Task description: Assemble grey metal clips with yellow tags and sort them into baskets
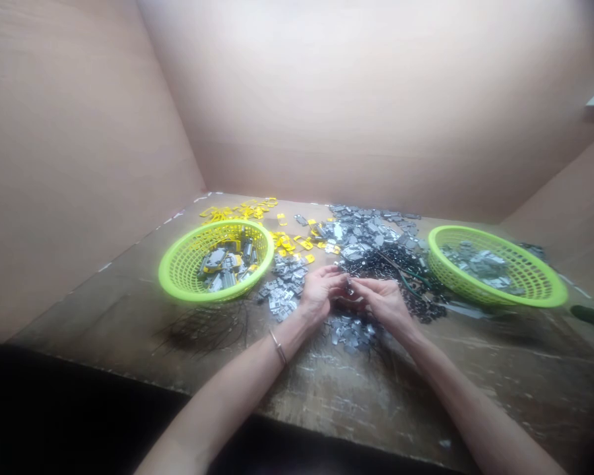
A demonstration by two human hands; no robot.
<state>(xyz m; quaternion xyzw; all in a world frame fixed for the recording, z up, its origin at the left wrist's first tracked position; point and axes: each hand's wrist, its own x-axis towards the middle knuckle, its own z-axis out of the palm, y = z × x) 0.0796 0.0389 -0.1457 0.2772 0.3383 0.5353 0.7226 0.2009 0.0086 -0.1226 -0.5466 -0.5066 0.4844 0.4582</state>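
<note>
**Small metal piece (349,286) pinched by two hands**

We see the small metal piece over the table, right where our two hands meet. It is too small to see well. The left hand (319,295) and the right hand (383,305) are close together, with bent fingers holding it at the tips. Grey metal parts (350,333) lie just below on a worn wooden table (356,402). A left green basket (181,277) and a right green basket (495,267) sit on either side. Yellow pieces (237,212) lie farther ahead.
</note>
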